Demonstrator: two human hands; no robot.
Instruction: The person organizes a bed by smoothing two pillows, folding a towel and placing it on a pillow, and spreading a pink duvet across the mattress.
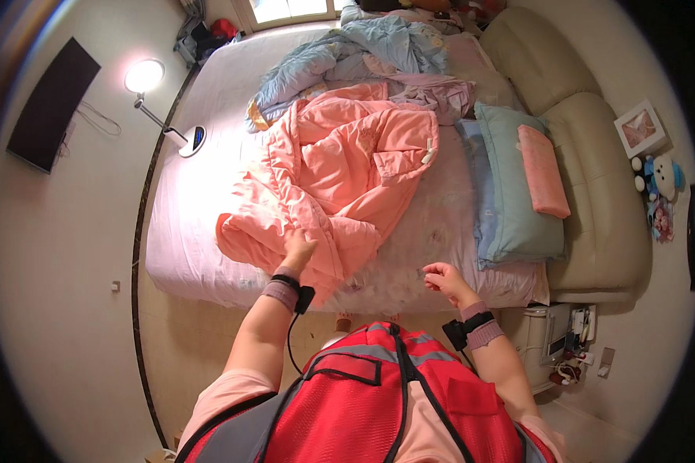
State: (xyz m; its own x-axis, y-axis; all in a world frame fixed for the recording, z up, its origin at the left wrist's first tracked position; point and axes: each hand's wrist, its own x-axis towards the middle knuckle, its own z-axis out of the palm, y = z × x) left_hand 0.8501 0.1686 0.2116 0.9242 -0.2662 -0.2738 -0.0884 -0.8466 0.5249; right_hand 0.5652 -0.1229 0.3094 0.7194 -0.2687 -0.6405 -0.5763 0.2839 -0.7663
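Note:
A peach-pink quilt (336, 173) lies crumpled across the middle of the bed, its near end bunched close to the bed's front edge. My left hand (299, 249) is closed on a fold of the quilt's near left part; its fingertips are partly hidden. To the right, my right hand (449, 283) hovers above the flowered pink bed sheet (434, 231), apart from the quilt. Its fingers are loosely bent and hold nothing. Both wrists carry black strapped devices. A white tag (427, 151) shows at the quilt's right edge.
Behind the quilt lies a rumpled blue comforter (307, 63). Stacked pillows (518, 191) with a folded pink cloth (543, 172) rest against the beige headboard (596, 191). A lit desk lamp (192, 141) stands on the bed's left side. A nightstand (536, 347) is at the right.

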